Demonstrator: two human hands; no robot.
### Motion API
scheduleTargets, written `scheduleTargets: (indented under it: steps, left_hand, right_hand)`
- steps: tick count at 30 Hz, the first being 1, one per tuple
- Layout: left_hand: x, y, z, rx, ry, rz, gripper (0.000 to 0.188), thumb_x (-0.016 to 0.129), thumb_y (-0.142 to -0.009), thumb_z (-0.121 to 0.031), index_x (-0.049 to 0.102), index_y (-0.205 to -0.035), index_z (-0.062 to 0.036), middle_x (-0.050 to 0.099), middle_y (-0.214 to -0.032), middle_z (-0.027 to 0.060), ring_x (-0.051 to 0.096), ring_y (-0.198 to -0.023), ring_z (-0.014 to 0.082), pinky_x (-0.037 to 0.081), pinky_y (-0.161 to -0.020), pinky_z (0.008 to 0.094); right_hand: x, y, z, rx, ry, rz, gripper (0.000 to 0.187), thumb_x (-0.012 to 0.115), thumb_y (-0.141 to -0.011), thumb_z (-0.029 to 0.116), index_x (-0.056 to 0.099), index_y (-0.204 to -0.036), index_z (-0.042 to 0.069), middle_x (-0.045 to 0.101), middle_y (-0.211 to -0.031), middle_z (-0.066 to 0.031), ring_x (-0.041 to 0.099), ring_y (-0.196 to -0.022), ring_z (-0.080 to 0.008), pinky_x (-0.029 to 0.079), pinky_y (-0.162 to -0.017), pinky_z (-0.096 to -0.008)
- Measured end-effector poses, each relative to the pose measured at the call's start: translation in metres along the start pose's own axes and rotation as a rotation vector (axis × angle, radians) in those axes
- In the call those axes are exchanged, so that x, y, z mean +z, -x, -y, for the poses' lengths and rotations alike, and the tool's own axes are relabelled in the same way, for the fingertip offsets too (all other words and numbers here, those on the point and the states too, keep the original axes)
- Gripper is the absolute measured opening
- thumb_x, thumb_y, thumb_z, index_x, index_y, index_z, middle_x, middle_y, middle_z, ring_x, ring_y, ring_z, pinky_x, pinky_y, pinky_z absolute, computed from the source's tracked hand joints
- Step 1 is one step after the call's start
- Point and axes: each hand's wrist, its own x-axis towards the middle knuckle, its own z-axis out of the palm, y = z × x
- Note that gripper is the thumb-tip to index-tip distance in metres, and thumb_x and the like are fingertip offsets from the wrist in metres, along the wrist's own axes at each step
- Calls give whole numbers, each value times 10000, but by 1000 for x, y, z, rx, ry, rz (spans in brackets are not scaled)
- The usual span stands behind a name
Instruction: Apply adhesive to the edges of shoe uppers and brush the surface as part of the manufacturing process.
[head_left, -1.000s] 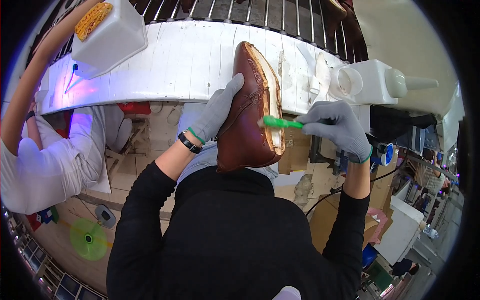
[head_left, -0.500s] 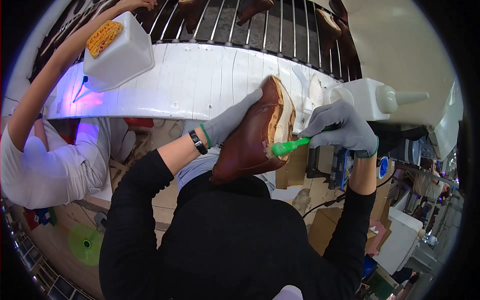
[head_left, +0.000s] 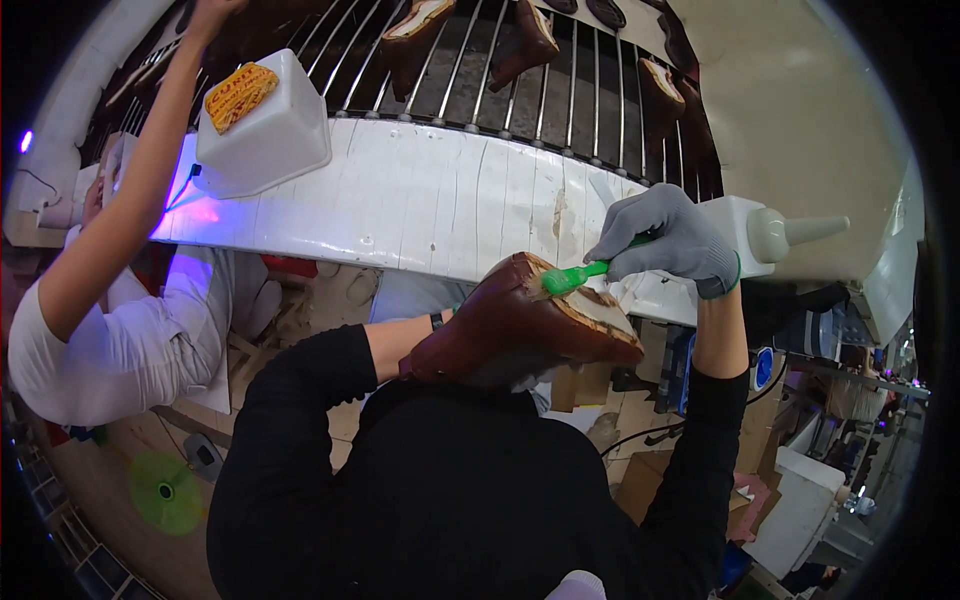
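Brown leather shoe (head_left: 500,335) held sole-side up near the middle of the view, just in front of the white curved bench top (head_left: 420,200). Left hand mostly hidden behind and under the shoe; only the wrist with a dark watch band (head_left: 436,321) shows, so the grip cannot be seen, though the shoe plainly rests on that hand. Right hand (head_left: 665,240), in a grey knit glove, is closed around a green-handled brush (head_left: 575,277); its bristle end touches the pale bottom of the shoe near the left end of the sole area.

Progress, as a judgement: brushing of the shoe bottom is under way. The pale central patch (head_left: 600,308) looks different from the brown rim, but whether that is a coat already laid or bare material cannot be told. No clear wet line shows, so how much remains is uncertain; the brush sits at one end, which suggests the rest of the perimeter may need passes.

Surroundings: white squeeze bottle (head_left: 770,235) with a cone nozzle lies on its side just right of the right hand. Far side, a rack of metal rods (head_left: 500,80) carries several other brown shoes (head_left: 525,40). To the left, a white tub (head_left: 265,130) with a yellow sponge-like piece stands on the bench; a co-worker in a white sleeve (head_left: 110,350) reaches an arm (head_left: 140,170) up past it.
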Motion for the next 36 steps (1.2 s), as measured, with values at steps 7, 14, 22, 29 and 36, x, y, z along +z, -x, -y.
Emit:
scheduleTargets:
  steps: [7, 14, 22, 29, 36]
  left_hand:
    - [3, 0, 32, 122, 219, 40, 506, 504, -966, -108, 306, -1424, -30, 389, -1435, 140, 506, -1218, 176, 435, -1031, 297]
    - [-4, -24, 51, 231, 430, 102, 507, 507, -964, -104, 306, -1424, -29, 395, -1429, 142, 512, -1211, 181, 440, -1027, 303]
    - [-35, -69, 97, 350, 614, 258, 484, 478, -987, -173, 311, -1419, -35, 416, -1404, 104, 448, -1264, 148, 372, -1076, 295]
    - [-47, -63, 74, 83, 739, -67, 624, 377, -979, -503, 362, -1400, -43, 527, -1306, 146, 577, -1123, 186, 479, -968, 313]
    - [-50, -55, 65, 74, 530, -154, 620, 387, -978, -503, 401, -1372, -25, 547, -1273, 142, 594, -1078, 154, 482, -945, 269]
  right_hand:
    - [-9, 1, 0, 49, -29, 93, 183, 781, -711, 41, 727, -883, 12, 694, -759, -58, 610, -664, -90, 467, -610, -226]
    - [-3, 19, 5, 7, -9, 37, 222, 793, -694, 58, 732, -900, 3, 680, -740, -60, 583, -627, -101, 443, -580, -243]
    - [17, 39, 28, 93, 144, -283, 229, 788, -652, 35, 727, -868, -9, 669, -729, -88, 603, -661, -124, 460, -624, -253]
    - [16, 47, 12, 179, 237, -422, 147, 749, -775, 170, 746, -882, 69, 634, -659, 1, 486, -562, -46, 370, -521, -220]
    - [8, 48, 3, -18, 140, -204, 179, 775, -739, 116, 736, -895, 36, 674, -730, -32, 573, -631, -81, 437, -574, -233]
